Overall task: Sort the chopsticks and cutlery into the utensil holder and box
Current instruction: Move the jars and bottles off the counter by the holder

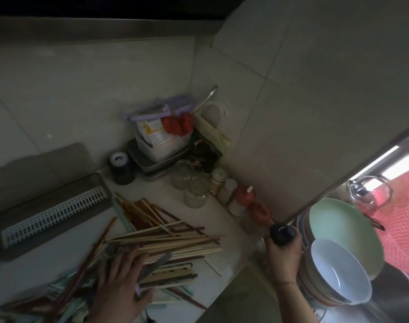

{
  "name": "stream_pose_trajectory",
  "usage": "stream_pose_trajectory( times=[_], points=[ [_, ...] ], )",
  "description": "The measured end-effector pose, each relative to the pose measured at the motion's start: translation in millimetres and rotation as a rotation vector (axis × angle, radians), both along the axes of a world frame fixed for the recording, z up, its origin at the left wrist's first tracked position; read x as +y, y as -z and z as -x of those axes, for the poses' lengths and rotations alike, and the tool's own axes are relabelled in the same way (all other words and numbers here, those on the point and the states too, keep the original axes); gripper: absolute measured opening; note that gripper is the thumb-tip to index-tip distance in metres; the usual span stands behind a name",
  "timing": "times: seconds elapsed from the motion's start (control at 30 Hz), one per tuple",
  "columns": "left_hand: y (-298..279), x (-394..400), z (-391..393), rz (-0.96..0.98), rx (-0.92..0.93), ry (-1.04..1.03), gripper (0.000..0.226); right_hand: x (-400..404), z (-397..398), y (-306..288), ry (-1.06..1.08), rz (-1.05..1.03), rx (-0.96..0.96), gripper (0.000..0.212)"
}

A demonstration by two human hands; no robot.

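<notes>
A loose heap of wooden, dark red and pale chopsticks covers the white counter, with mixed cutlery spilling toward the bottom left. My left hand lies flat on the heap, fingers spread over the sticks. My right hand grips a dark rounded bottle at the counter's right end. A grey tray with a white slotted insert sits at the left, beside the wall.
A black jar, a metal tray bearing a plastic tub of packets, several glass jars and sauce bottles crowd the corner. Stacked bowls stand at the right, beyond a tiled wall edge.
</notes>
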State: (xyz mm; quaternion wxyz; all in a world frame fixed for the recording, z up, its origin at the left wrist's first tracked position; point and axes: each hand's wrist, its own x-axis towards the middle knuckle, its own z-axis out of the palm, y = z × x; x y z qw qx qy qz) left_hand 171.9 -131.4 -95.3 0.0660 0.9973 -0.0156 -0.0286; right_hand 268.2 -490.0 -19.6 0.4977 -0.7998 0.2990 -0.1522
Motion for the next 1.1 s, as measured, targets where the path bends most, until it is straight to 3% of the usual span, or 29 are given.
stream_pose_trajectory(
  times=[0.47, 1.1],
  points=[
    [11, 1, 2, -0.003, -0.021, 0.028, 0.078, -15, -15, 26, 0.070, 0.007, 0.033, 0.066],
    [11, -4, 1, 0.016, -0.054, -0.011, 0.080, -23, -20, 39, -0.092, 0.176, -0.022, 0.052]
  ],
)
